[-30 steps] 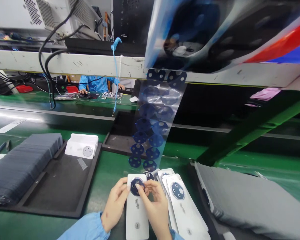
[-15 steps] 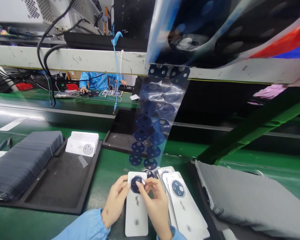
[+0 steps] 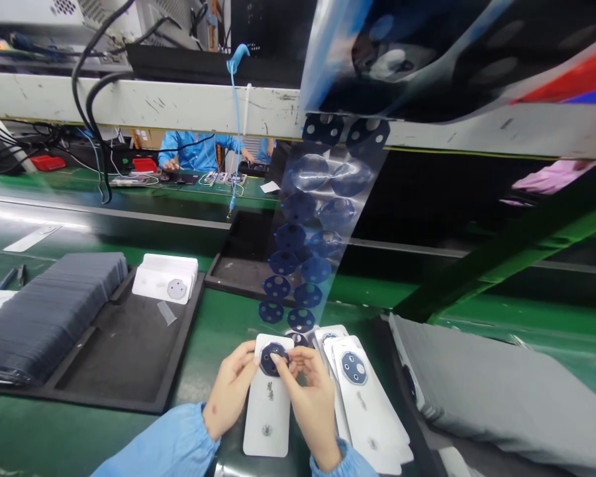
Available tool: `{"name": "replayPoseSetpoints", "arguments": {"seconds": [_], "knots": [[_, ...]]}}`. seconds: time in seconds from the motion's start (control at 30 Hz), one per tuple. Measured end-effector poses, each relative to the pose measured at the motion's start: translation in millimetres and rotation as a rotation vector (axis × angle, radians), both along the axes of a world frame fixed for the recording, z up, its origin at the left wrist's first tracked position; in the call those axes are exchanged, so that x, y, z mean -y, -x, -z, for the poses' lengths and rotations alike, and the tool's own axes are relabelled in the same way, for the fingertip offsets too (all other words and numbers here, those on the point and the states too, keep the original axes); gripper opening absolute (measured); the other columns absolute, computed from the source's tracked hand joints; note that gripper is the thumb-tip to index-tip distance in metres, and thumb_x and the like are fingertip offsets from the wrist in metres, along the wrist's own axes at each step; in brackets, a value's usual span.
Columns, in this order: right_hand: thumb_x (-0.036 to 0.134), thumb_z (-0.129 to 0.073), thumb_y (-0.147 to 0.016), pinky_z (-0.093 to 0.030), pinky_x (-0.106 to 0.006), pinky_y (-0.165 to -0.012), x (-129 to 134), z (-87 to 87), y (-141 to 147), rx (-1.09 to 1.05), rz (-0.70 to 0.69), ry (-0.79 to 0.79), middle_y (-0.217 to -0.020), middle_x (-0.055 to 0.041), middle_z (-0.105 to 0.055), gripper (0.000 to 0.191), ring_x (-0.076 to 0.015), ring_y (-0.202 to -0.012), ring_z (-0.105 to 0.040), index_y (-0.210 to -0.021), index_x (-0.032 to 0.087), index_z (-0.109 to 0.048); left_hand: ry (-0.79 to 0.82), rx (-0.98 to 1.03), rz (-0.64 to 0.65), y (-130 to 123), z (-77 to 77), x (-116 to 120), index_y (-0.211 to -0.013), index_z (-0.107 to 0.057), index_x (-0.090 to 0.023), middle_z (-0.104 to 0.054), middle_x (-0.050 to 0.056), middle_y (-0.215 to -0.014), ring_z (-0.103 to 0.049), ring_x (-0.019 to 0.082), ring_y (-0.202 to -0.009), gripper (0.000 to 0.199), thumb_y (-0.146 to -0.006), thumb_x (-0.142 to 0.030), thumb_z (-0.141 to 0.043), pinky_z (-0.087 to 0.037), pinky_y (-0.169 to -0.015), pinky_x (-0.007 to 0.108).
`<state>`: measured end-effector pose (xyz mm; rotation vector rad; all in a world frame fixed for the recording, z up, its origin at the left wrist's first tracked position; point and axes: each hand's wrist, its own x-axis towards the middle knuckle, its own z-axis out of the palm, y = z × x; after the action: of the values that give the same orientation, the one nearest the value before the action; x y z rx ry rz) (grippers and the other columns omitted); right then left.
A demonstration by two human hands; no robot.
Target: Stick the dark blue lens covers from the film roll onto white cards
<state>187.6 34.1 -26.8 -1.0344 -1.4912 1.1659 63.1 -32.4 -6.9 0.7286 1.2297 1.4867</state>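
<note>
A white phone-back panel (image 3: 267, 417) with dark printed characters stands nearly upright before me. My left hand (image 3: 228, 387) grips its upper left edge between thumb and fingers. Over the panel's top lies a dark blue round sticker (image 3: 269, 360) with holes. My right hand (image 3: 310, 397) is closed at the sticker's right side, its thumb pressed on the sticker's face. Just behind hangs a clear film strip (image 3: 305, 265) bearing two columns of similar dark stickers. To the right of my right hand, several white panels (image 3: 375, 417) lie overlapping, the top one with a dark camera disc.
A black tray (image 3: 129, 371) at left holds a row of dark sheets (image 3: 54, 318) and some white panels (image 3: 165, 278). Grey sheets (image 3: 496, 391) fill the right side. A green beam (image 3: 477, 245) slants above them. Across the bench, a person in blue (image 3: 193, 151) works.
The view has shifted slightly. The panel's lower end has swung a little left. My right thumb stays on the sticker, and both hands keep nearly the same grip.
</note>
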Motion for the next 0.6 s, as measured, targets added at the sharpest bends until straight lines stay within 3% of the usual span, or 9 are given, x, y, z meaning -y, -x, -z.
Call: {"name": "replayPoseSetpoints", "arguments": {"seconds": [0.43, 0.6], "knots": [[0.037, -0.072, -0.079, -0.049, -0.027, -0.057, 2.8, 0.9, 1.4, 0.038, 0.009, -0.079, -0.074, -0.001, -0.063, 0.021, -0.0153, -0.061, -0.057, -0.086, 0.02, -0.061, -0.019, 0.0, 0.035, -0.9, -2.7, 0.9, -0.118, -0.059, -0.015, -0.075, 0.011, -0.101, -0.071, 0.022, -0.085, 0.037, -0.09, -0.039, -0.06, -0.053, -0.069, 0.026], [0.032, -0.07, -0.082, -0.049, -0.028, -0.058, 5.2, 1.5, 1.4, 0.086, 0.02, -0.199, -0.076, -0.0006, -0.061, 0.017, -0.0159, -0.062, -0.056, -0.09, 0.021, -0.059, -0.012, -0.075, 0.011, -3.8, -0.7, 1.3, -0.116, -0.059, -0.016, -0.075, 0.012, -0.104, -0.072, 0.025, -0.09, 0.035, -0.087, -0.035, -0.064, -0.056, -0.076, 0.032]]}}
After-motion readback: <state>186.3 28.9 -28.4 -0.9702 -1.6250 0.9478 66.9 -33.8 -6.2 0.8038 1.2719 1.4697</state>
